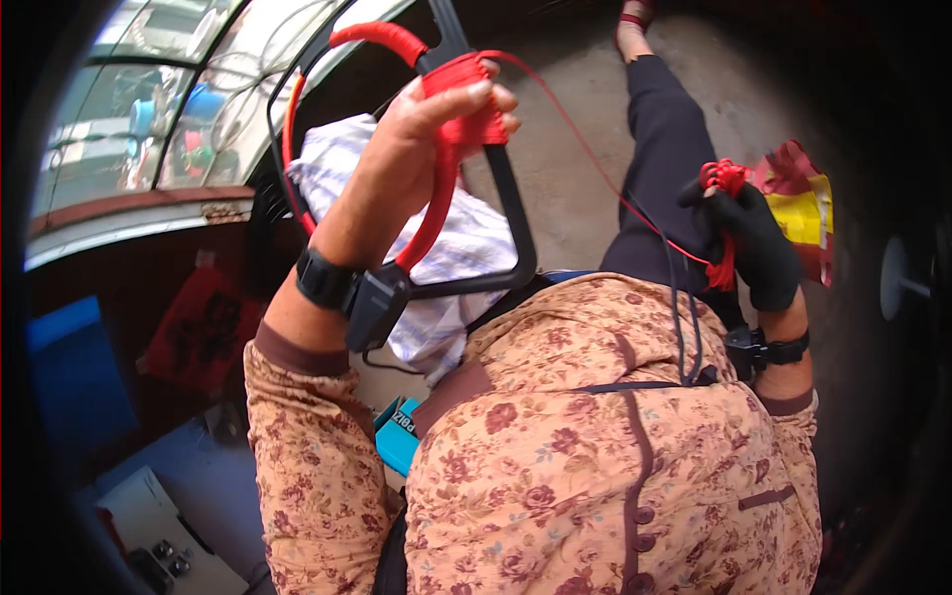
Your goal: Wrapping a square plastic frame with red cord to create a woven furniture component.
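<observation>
My bare left hand [407, 124] is closed around a black angular frame [518, 223] with a red curved tube [382, 38] joined to it. Red cord [474, 127] is wound in tight turns round the frame under my fingers. From there a single red strand [585, 149] runs slack across to my right hand [766, 253]. That hand wears a black glove and is closed on a bundle of red cord [724, 177], whose loops stick out above and below the fingers. Both wrists carry black strapped devices.
A white and lilac striped cloth [446, 238] lies beneath the frame. At left stands a window [129, 129] with a sill. A red and yellow packet [808, 213] is beyond my right hand. A teal box [397, 436] sits by my left elbow; my dark-trousered leg [664, 129] stretches ahead.
</observation>
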Motion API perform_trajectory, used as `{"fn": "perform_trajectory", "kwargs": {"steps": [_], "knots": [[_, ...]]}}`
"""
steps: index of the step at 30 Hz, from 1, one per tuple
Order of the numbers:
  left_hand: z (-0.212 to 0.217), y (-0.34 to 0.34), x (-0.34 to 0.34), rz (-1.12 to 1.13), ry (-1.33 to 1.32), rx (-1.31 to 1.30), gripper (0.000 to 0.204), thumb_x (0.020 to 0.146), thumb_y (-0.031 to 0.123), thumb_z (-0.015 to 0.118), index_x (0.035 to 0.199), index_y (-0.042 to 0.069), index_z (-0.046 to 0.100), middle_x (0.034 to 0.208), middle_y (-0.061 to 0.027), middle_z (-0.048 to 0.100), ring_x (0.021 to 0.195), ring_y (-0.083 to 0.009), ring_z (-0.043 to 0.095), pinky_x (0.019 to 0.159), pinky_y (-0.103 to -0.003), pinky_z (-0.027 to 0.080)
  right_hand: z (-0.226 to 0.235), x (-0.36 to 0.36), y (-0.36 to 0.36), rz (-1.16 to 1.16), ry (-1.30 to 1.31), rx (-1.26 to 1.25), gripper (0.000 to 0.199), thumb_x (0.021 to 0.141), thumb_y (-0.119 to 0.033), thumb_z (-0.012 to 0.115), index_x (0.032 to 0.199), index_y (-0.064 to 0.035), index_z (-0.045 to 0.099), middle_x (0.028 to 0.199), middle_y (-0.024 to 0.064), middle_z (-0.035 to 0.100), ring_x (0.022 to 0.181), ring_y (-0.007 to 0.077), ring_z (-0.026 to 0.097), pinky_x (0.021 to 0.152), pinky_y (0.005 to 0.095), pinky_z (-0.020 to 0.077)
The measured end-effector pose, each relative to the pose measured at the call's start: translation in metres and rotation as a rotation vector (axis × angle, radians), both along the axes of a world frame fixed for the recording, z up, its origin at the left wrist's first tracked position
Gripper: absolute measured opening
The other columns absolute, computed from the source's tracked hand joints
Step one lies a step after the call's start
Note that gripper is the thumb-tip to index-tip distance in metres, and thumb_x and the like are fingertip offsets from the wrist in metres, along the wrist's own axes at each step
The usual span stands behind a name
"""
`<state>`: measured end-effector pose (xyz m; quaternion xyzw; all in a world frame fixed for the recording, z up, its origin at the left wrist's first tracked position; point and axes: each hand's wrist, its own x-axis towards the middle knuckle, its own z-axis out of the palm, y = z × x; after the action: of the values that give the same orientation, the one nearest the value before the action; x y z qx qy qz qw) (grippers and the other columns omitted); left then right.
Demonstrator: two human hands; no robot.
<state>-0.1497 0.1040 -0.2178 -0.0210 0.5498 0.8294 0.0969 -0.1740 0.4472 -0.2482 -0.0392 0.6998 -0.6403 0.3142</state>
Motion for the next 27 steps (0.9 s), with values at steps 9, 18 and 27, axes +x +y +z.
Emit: {"fn": "perform_trajectory", "kwargs": {"steps": [9,18,27], "knots": [[-0.014,0.072,0.019,0.087,-0.205,0.092,0.039,0.101,0.035,0.052,0.118,0.0,0.052,0.092,-0.0179,0.068,0.078,-0.0254,0.07,0.074,-0.034,0.057,0.0,-0.015,0.052,-0.443,-0.051,-0.201,0.033,0.095,-0.026,0.059,0.122,-0.0076,0.061,0.087,-0.0023,0.064,0.07,0.0046,0.056,0.062,0.0231,0.0468],[-0.02,0.068,0.039,0.141,-0.266,0.166,0.044,0.101,0.041,0.049,0.117,0.0,0.054,0.09,-0.0171,0.068,0.077,-0.0242,0.069,0.073,-0.033,0.056,-0.086,-0.062,0.256,-0.409,0.221,0.02,0.027,0.096,-0.024,0.058,0.116,-0.0065,0.058,0.086,0.0034,0.063,0.071,0.0129,0.058,0.063,0.0248,0.0457],[-0.015,0.065,0.036,0.137,-0.267,0.157,0.033,0.096,0.027,0.058,0.106,-0.003,0.055,0.087,-0.0197,0.069,0.075,-0.0267,0.071,0.072,-0.037,0.06,-0.109,-0.096,0.297,-0.691,0.656,0.738,0.019,0.095,-0.006,0.054,0.111,0.0001,0.064,0.109,0.0114,0.069,0.102,0.0205,0.065,0.091,0.0326,0.0509]]}}
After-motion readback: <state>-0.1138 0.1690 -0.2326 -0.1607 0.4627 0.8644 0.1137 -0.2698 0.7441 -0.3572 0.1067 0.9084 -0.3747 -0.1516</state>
